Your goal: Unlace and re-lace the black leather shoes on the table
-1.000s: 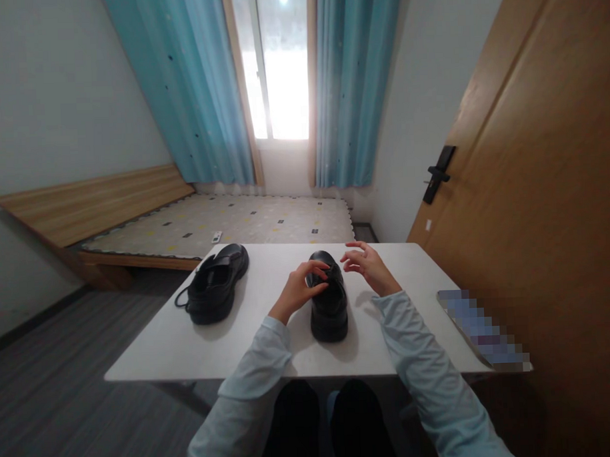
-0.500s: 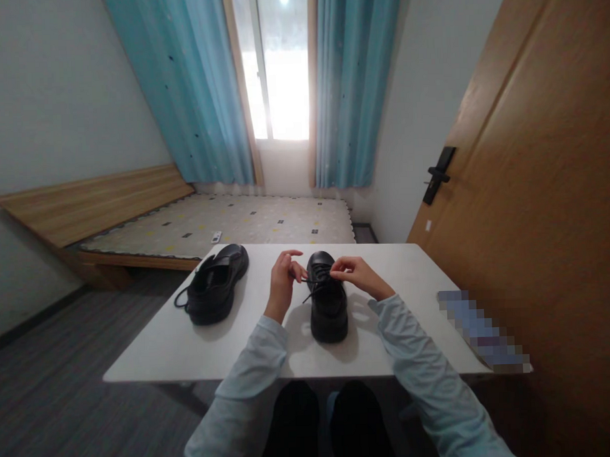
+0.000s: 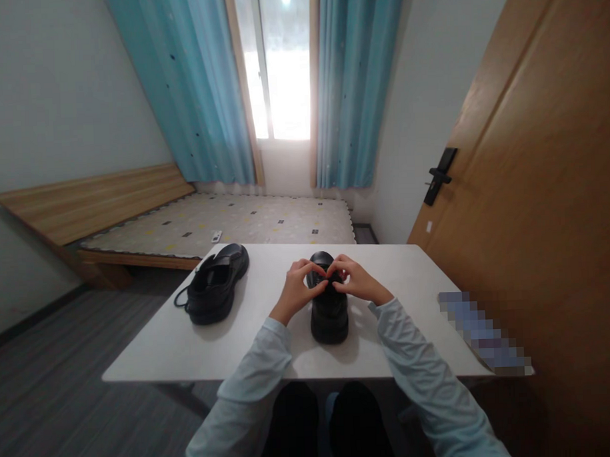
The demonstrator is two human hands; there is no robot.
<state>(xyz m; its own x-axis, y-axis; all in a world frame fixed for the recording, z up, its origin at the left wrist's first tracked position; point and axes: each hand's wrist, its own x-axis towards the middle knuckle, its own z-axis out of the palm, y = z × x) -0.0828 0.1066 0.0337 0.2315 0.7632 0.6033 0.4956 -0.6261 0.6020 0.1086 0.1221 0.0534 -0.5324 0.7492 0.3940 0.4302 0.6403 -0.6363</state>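
A black lace-up shoe (image 3: pixel 329 323) stands upright on the white table (image 3: pixel 384 349), its toe pointing away from me. Over its lacing, my left hand (image 3: pixel 298 287) is closed in a pinch on the black shoelace. From the other side my right hand (image 3: pixel 355 280) pinches the lace too, its fingertips close to those of the left. The fingers cover most of the lacing, and the thin lace is hard to make out against the dark shoe. To the left lies the second black shoe (image 3: pixel 212 298), a loop of lace hanging at its heel.
A flat item blurred by mosaic (image 3: pixel 483 332) lies along the table's right edge. Beyond the table is a bed (image 3: pixel 254 217) with a small white object (image 3: pixel 216 236) on it. A wooden door (image 3: pixel 542 147) stands close on the right.
My left hand has moved right, onto the lacing, and its fingers have closed on the lace beside my right hand. The loose lace end at the shoe's left no longer shows.
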